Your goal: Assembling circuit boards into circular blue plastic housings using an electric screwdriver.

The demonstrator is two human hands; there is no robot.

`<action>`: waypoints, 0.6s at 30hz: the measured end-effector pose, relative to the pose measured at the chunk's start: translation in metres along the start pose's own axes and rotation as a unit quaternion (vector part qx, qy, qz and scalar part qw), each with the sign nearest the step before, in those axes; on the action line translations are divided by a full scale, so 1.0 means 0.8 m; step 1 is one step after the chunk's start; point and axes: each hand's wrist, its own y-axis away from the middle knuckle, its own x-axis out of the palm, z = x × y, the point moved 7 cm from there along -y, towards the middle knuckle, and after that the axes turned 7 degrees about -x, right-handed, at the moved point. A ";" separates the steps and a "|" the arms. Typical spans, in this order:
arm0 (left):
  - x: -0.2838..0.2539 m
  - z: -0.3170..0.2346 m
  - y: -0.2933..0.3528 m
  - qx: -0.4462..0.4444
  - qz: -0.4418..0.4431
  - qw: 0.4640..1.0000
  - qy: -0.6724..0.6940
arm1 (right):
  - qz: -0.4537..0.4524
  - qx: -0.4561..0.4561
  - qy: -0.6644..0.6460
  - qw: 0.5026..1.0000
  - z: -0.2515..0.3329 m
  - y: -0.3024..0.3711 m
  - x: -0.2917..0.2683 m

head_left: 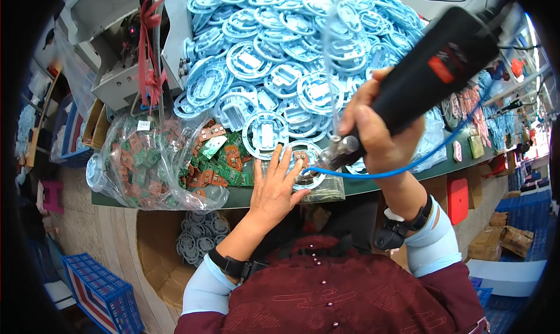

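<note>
My right hand [382, 139] is wrapped round a black powered screwdriver [434, 66], which slants down to the left with its metal tip end over a light-blue round plastic part [314, 150]. Inside that part sits a small brown circuit board [301, 156]. Flat and with fingers stretched apart, my left hand [269, 193] rests at the part's left side, its fingertips at the rim and board. A blue tube [402, 169] runs from the tool's nose off to the upper right. Whether the bit touches a screw is too small to tell.
A tall heap of light-blue round parts [268, 22] fills the table's back. To the left lie loose green and brown circuit boards [232, 158] beside a clear plastic bag [146, 159] of more boards. An open cardboard box [160, 258] stands below the table edge.
</note>
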 end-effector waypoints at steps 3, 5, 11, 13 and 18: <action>0.003 -0.004 0.006 0.006 -0.003 1.000 -0.003 | 0.040 0.010 0.009 0.999 0.010 -0.012 -0.002; 0.001 -0.007 0.006 0.014 0.001 1.000 -0.007 | -0.020 -0.030 0.027 0.999 0.031 -0.030 -0.024; 0.000 -0.008 0.001 -0.003 0.017 1.000 -0.008 | -0.050 -0.055 0.187 0.980 -0.014 -0.079 -0.085; 0.004 -0.006 0.000 0.012 0.021 1.000 -0.008 | -0.022 -0.035 0.236 0.971 -0.012 -0.078 -0.088; 0.007 -0.005 -0.003 0.006 0.026 0.999 -0.020 | 0.045 0.021 0.343 0.938 -0.011 -0.077 -0.131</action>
